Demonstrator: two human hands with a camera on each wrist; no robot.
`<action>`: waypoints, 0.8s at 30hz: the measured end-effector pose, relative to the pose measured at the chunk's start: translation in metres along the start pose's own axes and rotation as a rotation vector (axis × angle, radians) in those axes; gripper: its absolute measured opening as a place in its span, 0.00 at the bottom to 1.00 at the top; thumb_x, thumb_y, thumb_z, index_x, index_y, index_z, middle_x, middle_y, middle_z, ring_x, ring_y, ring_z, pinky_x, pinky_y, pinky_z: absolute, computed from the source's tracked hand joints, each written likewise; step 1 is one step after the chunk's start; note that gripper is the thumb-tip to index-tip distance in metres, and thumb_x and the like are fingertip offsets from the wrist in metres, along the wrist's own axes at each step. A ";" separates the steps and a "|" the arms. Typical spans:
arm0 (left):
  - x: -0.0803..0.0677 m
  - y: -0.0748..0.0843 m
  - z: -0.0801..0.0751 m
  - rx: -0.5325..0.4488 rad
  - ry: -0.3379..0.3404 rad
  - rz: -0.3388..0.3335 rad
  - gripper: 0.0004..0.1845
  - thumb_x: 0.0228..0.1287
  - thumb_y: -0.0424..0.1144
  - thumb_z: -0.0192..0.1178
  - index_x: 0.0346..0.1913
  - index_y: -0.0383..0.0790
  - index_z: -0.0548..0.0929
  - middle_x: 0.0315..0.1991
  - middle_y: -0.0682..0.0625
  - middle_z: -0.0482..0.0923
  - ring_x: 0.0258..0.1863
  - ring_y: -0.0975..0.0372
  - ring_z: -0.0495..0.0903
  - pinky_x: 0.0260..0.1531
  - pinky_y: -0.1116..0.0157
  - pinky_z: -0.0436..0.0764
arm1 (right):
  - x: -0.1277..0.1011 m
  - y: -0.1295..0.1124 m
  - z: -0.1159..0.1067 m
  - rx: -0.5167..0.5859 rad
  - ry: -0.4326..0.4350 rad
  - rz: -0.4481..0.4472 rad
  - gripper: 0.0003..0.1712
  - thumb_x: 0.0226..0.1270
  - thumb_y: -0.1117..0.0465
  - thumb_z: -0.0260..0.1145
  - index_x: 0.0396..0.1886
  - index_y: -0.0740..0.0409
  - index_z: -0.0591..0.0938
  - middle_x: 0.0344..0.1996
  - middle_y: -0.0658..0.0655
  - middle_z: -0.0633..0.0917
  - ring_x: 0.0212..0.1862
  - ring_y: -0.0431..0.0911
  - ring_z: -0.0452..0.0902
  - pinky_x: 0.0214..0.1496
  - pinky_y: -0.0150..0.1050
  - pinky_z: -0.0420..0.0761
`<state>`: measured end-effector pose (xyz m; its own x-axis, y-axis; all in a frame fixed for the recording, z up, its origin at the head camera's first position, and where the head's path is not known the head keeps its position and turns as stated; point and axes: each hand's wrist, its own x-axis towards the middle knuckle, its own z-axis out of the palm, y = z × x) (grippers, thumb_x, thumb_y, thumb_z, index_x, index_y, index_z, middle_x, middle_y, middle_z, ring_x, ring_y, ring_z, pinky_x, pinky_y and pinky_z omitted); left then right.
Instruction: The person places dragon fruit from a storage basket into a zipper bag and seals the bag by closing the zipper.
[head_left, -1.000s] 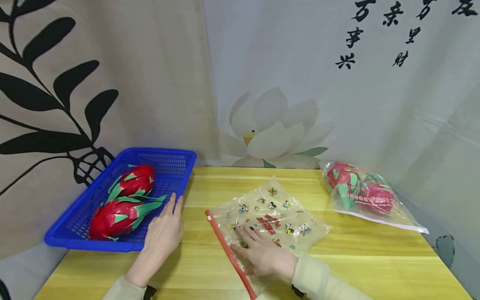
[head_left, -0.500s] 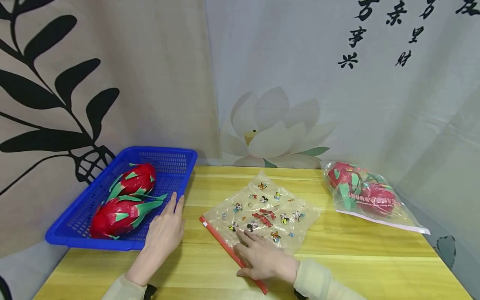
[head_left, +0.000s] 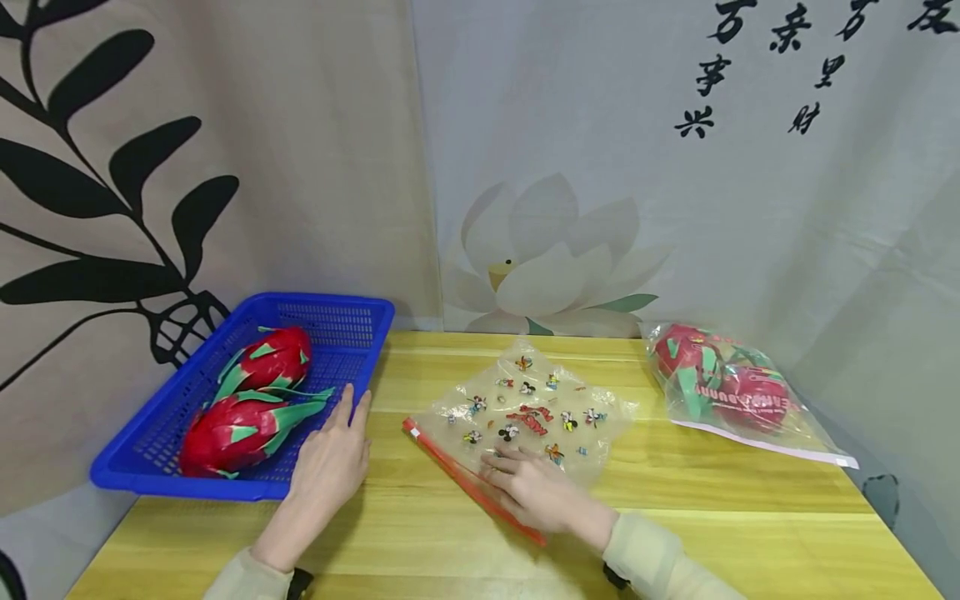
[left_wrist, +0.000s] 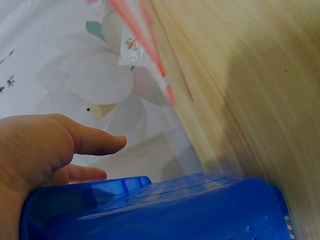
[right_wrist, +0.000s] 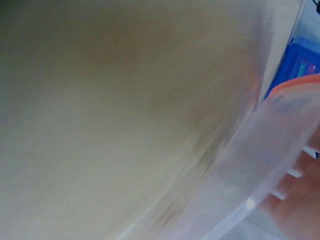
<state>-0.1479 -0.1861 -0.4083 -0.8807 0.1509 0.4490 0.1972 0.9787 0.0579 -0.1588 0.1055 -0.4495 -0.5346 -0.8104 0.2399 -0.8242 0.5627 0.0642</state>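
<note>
Two red dragon fruits with green-tipped scales, a front one (head_left: 232, 433) and a rear one (head_left: 273, 360), lie in a blue plastic basket (head_left: 352, 329) at the left. My left hand (head_left: 330, 462) rests on the basket's right rim with its fingers extended. A clear zip bag (head_left: 480, 387) printed with small cartoon figures lies mid-table, its red zip edge (head_left: 472, 490) towards me. Over the bag's near part lies my right hand (head_left: 540, 492), fingers lightly bent on the film. In the right wrist view, the bag's film (right_wrist: 250, 165) stretches in front of the fingers (right_wrist: 295, 200).
Further right stands a second clear bag (head_left: 750, 392) with dragon fruits inside and a pale zip edge. Behind the wooden table (head_left: 712, 542) hangs a printed cloth (head_left: 337, 150) with leaves, a lotus and black characters.
The zip bag has shifted and turned under my right hand, the near end of its red edge moving away and rightward. My left hand has stayed on the basket rim.
</note>
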 end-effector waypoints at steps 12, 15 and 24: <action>0.000 0.000 0.001 0.003 0.002 0.005 0.33 0.51 0.33 0.67 0.63 0.32 0.71 0.63 0.29 0.68 0.52 0.42 0.79 0.29 0.47 0.80 | 0.002 0.028 -0.013 -0.065 0.375 0.053 0.21 0.52 0.67 0.67 0.49 0.59 0.82 0.44 0.57 0.88 0.47 0.51 0.85 0.51 0.52 0.82; 0.000 0.000 0.001 0.006 0.007 0.008 0.33 0.51 0.33 0.67 0.63 0.32 0.71 0.63 0.28 0.68 0.52 0.42 0.79 0.29 0.47 0.80 | 0.003 0.033 -0.018 -0.069 0.464 0.044 0.19 0.50 0.68 0.67 0.46 0.61 0.83 0.40 0.57 0.88 0.42 0.50 0.86 0.47 0.48 0.84; 0.000 -0.001 0.004 0.004 0.073 0.091 0.31 0.50 0.32 0.67 0.61 0.35 0.73 0.62 0.35 0.72 0.57 0.41 0.76 0.40 0.44 0.81 | 0.003 0.047 -0.029 -0.070 0.641 0.022 0.17 0.53 0.72 0.60 0.44 0.63 0.84 0.27 0.54 0.87 0.27 0.44 0.84 0.27 0.33 0.82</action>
<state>-0.1500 -0.1867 -0.4123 -0.8256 0.2292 0.5156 0.2736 0.9618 0.0106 -0.1936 0.1336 -0.4179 -0.3152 -0.5523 0.7717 -0.7885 0.6050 0.1110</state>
